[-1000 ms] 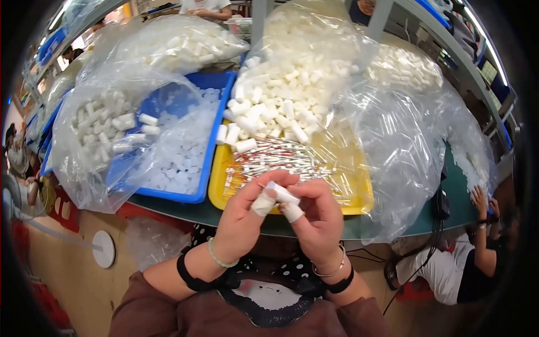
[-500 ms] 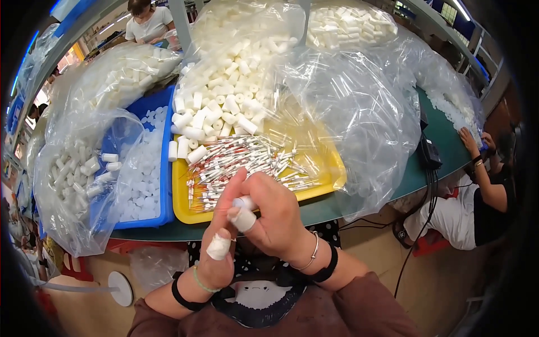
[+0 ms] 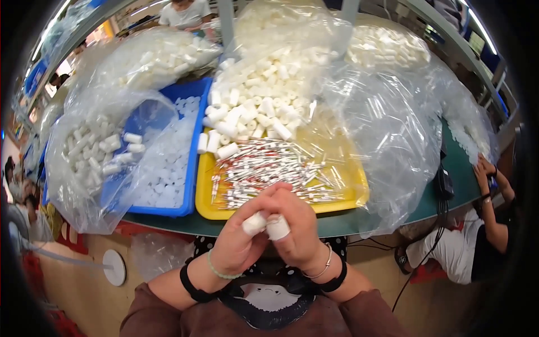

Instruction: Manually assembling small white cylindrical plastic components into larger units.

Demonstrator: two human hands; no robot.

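My left hand [image 3: 238,242] and my right hand [image 3: 300,226] are pressed together in front of the yellow tray [image 3: 352,203], fingers curled against each other. White tape wraps both thumbs, which point up side by side. Whatever lies between the fingers is hidden. Just beyond the hands, the tray holds a heap of thin white sticks with red parts and wire-like ends [image 3: 269,168]. White foam cylinders [image 3: 264,106] with centre holes spill from a clear bag onto the tray's back left.
Left of the tray stands a blue bin [image 3: 194,174] with small translucent pieces [image 3: 163,182] and a clear bag of white cylinders [image 3: 84,151]. A crumpled clear bag [image 3: 387,140] lies at right. Black cables [image 3: 442,208] hang over the table edge. Another person's hands [image 3: 484,174] work far right.
My hands have closed together and the thumbs now lie side by side. A small white cylinder seen between the fingers earlier is now hidden. The view has shifted, moving the table rightward.
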